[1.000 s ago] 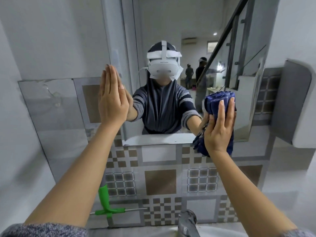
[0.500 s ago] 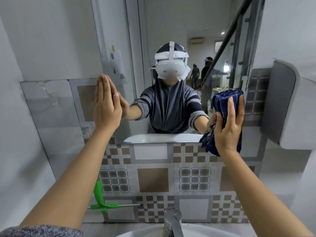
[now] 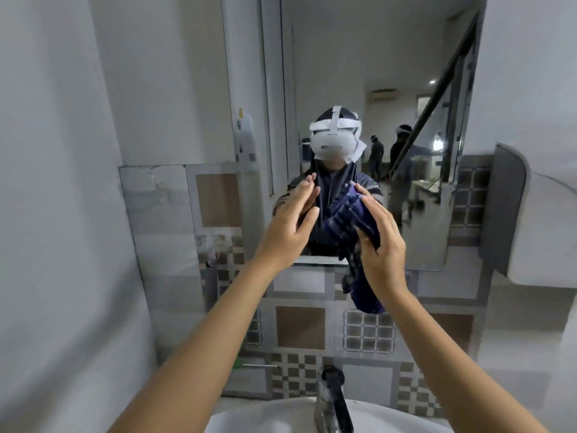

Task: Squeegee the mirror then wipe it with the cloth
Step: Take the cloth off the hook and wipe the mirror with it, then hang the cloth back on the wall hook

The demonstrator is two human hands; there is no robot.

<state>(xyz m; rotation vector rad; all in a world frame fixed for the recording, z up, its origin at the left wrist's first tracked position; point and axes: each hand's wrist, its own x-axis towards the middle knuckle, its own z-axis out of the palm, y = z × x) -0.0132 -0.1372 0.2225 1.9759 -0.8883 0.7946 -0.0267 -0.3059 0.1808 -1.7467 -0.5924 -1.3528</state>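
The mirror [image 3: 352,57] hangs on the wall ahead and reflects me. My right hand [image 3: 379,245] grips a dark blue cloth [image 3: 363,289] in front of the mirror's lower part; the cloth hangs down below the mirror's bottom edge. My left hand [image 3: 288,228] is held just left of the cloth, fingers apart, holding nothing and off the glass. A small bit of the green squeegee [image 3: 238,365] shows low on the tiled wall, mostly hidden behind my left forearm.
A white sink [image 3: 281,415] with a metal tap [image 3: 332,398] lies directly below. Patterned tiles [image 3: 299,328] cover the wall under the mirror. A grey and white fixture [image 3: 530,220] juts out at the right. A plain white wall [image 3: 56,214] closes the left side.
My left hand has come off the mirror and moved right toward the cloth. My right hand has carried the cloth left toward the middle. The view has shifted back and up.
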